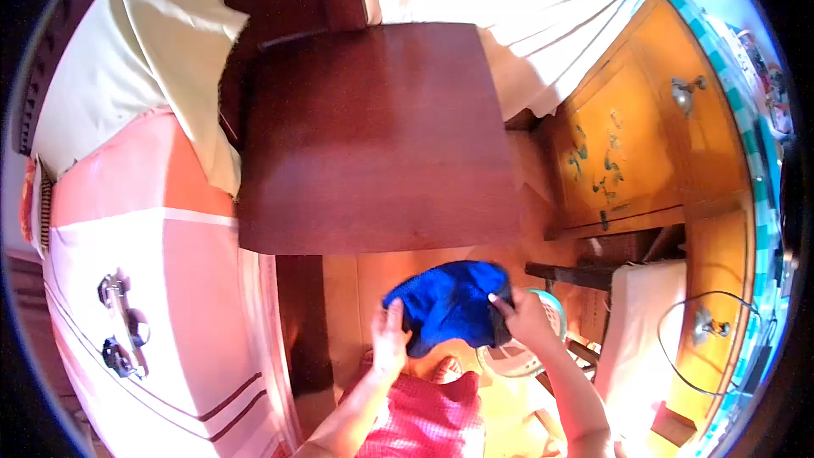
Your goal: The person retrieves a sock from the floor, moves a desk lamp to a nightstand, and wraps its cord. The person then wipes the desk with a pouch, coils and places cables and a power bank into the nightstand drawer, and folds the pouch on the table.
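Note:
A blue cloth garment (454, 301) with dark edges is stretched between my two hands in the head view, just in front of a dark red-brown wooden table. My left hand (390, 339) grips its left edge, with the fingers partly behind the cloth. On the other side my right hand (521, 320) pinches the right edge, the thumb lying over the front. Exactly what kind of garment it is, I cannot tell. Partly hidden behind the cloth and my right hand is a round plastic basket (515, 360) on the floor.
The wooden table (381, 136) stands ahead. To the left is a bed (199, 288) with a pink and white cover, a pale cloth (136, 68) and a small dark metal object (121, 322). On the right are a wooden cabinet (627, 127) and a cloth-covered seat (640, 314).

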Demonstrator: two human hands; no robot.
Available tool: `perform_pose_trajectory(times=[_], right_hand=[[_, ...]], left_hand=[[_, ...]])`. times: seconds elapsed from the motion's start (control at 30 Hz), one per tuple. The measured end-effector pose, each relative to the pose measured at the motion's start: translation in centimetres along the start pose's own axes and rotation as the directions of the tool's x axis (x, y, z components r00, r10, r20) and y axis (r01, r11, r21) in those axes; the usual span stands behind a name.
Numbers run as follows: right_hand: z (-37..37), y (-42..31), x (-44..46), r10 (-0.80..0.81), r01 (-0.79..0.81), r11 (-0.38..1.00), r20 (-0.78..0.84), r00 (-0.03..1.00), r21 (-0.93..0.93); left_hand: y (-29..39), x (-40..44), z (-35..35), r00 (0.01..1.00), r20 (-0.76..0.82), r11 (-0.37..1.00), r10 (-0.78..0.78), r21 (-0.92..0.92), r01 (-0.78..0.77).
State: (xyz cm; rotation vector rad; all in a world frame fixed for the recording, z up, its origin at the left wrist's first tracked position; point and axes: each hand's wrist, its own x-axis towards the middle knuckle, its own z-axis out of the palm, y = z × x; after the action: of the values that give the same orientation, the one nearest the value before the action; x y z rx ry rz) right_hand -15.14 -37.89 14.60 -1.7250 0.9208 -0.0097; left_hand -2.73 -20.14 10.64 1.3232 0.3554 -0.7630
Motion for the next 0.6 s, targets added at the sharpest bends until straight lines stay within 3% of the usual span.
perform_pose_trajectory(times=[0.03, 0.07, 0.1, 0.17, 0.2, 0.23, 0.3, 0.33, 0.37, 0.43, 0.47, 0.5, 0.57, 0.6], right_hand=[[-0.6, -1.0, -0.9, -0.178, 0.144, 0.915, -0.055, 0.983, -0.377], [-0.6, -2.6, -2.0, -0.184, 0.155, 0.949, -0.082, 0.98, -0.276], [-1.4, -5.1, -3.1, -0.076, 0.085, 0.981, 0.057, 0.995, -0.174], [-0.9, -7.6, -5.5, -0.189, 0.159, 0.972, 0.177, 0.966, 0.174], [-0.4, -9.3, -6.7, -0.279, 0.258, 0.954, 0.137, 0.95, 0.155], [-0.3, -10.6, -7.9, -0.371, 0.357, 0.924, 0.093, 0.924, 0.137], [-1.3, -10.2, -9.6, -0.11, 0.099, 0.967, 0.035, 0.993, 0.236], [-3.0, -12.0, -10.7, -0.144, 0.158, 0.974, -0.094, 0.985, 0.163], [-4.5, -13.9, -11.7, -0.181, 0.201, 0.976, -0.211, 0.961, 0.079], [-6.9, -14.6, -13.5, -0.15, 0.205, 0.973, -0.393, 0.907, 0.103], [-7.5, -14.8, -14.4, -0.123, 0.325, 0.886, -0.509, 0.852, 0.331], [-9.4, -17.7, -16.3, -0.017, 0.266, 0.883, -0.541, 0.841, 0.386], [-12.5, -18.3, -18.4, 0.075, 0.325, 0.763, -0.576, 0.814, 0.558], [-14.2, -20.4, -20.2, 0.083, 0.396, 0.709, -0.627, 0.775, 0.584]], left_hand=[[2.1, -0.6, 0.3, 0.997, 0.009, 0.996, 0.082, 0.027, -0.082], [2.7, -0.5, 0.0, 0.989, 0.04, 0.989, 0.14, -0.057, -0.138], [4.5, -2.0, 0.9, 0.993, 0.025, 0.988, 0.118, -0.099, -0.115], [8.2, -7.0, 4.2, 0.987, 0.15, 0.986, 0.053, -0.163, -0.028], [8.0, -8.8, 4.2, 0.975, 0.221, 0.988, -0.019, -0.144, 0.052], [8.4, -10.3, 4.8, 0.914, 0.405, 0.998, 0.016, 0.051, -0.041], [11.6, -15.2, 7.0, 0.822, 0.56, 0.842, 0.106, 0.389, -0.374], [13.8, -16.7, 8.1, 0.76, 0.638, 0.75, 0.125, 0.441, -0.494], [15.4, -18.0, 9.0, 0.737, 0.667, 0.748, 0.11, 0.432, -0.504], [18.4, -20.8, 10.3, 0.549, 0.737, 0.441, 0.395, 0.373, -0.817], [18.9, -21.0, 10.3, 0.5, 0.77, 0.438, 0.396, 0.321, -0.84], [19.5, -21.8, 10.6, 0.481, 0.789, 0.438, 0.381, 0.304, -0.846], [20.2, -23.0, 11.5, 0.65, 0.753, 0.799, 0.105, 0.325, -0.506], [20.0, -23.2, 12.1, 0.622, 0.774, 0.808, 0.122, 0.287, -0.515]])
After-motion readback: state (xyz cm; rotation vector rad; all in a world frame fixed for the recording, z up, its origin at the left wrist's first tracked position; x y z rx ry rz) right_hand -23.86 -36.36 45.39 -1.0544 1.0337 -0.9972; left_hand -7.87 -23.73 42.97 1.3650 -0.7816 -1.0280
